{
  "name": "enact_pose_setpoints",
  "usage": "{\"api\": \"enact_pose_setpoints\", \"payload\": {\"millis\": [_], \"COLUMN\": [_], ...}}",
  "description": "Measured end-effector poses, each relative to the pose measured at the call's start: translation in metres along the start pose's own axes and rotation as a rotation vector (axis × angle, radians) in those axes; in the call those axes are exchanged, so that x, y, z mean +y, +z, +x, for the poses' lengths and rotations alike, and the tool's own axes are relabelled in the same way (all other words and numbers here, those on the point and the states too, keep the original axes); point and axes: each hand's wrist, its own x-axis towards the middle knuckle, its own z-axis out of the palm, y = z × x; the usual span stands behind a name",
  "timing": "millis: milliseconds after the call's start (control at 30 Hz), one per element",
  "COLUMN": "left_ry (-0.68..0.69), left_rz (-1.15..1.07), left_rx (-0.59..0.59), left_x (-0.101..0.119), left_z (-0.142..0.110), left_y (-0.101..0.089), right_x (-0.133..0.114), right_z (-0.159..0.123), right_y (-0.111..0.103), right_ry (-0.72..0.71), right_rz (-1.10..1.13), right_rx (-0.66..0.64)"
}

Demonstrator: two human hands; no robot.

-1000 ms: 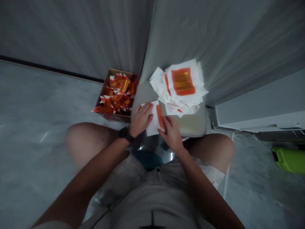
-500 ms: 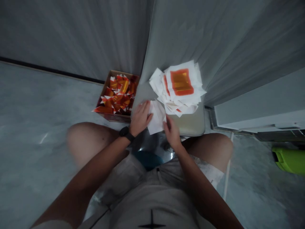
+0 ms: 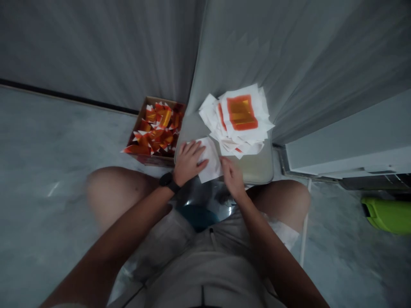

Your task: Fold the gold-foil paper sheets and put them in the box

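The hands sit close together over a single white paper sheet (image 3: 210, 161). The left hand (image 3: 189, 161) lies flat on it with fingers spread, and the right hand (image 3: 233, 177) meets its lower right edge, though whether it grips the paper cannot be told. The sheet rests on a pale padded seat (image 3: 255, 169), just beside a loose stack of white sheets (image 3: 239, 119), the top one carrying an orange-edged amber patch. Left of the seat, a cardboard box (image 3: 150, 159) holds a heap of jagged orange-and-white scraps (image 3: 157, 128). Grey curtains (image 3: 257, 51) hang behind, and a lime-green object (image 3: 387, 216) lies on the floor (image 3: 330, 239) far right.
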Motion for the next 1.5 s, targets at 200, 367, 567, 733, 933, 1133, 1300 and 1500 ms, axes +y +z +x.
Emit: {"api": "enact_pose_setpoints", "payload": {"millis": [200,367,567,733,933,1133,1300,1500], "left_ry": [-0.054,0.0,-0.028,-0.123,-0.211,-0.108,-0.084,-0.109], "left_rz": [-0.045,0.026,-0.017,-0.078,-0.048,0.018,0.024,-0.017], "left_rx": [0.061,-0.019,0.004,0.108,0.088,0.037,0.007,0.007], "left_x": [-0.001,0.004,0.0,-0.004,-0.012,-0.018,-0.019,-0.019], "left_z": [0.001,0.0,0.001,0.009,0.02,0.019,0.017,0.02], "left_y": [-0.002,-0.005,-0.005,-0.004,-0.007,-0.011,-0.011,-0.011], "right_x": [-0.002,-0.009,-0.032,-0.033,-0.011,0.005,0.003,-0.012], "right_z": [0.007,0.04,0.102,0.115,0.091,0.079,0.08,0.083], "right_y": [0.008,0.016,0.039,0.05,0.054,0.052,0.045,0.039], "right_ry": [-0.264,-0.155,0.162,0.199,-0.179,-0.298,-0.351,-0.284], "right_rz": [-0.253,-0.291,-0.477,-0.361,-0.268,-0.311,-0.392,-0.495], "right_rx": [-0.147,-0.121,-0.156,-0.183,-0.097,-0.071,-0.155,-0.266]}}
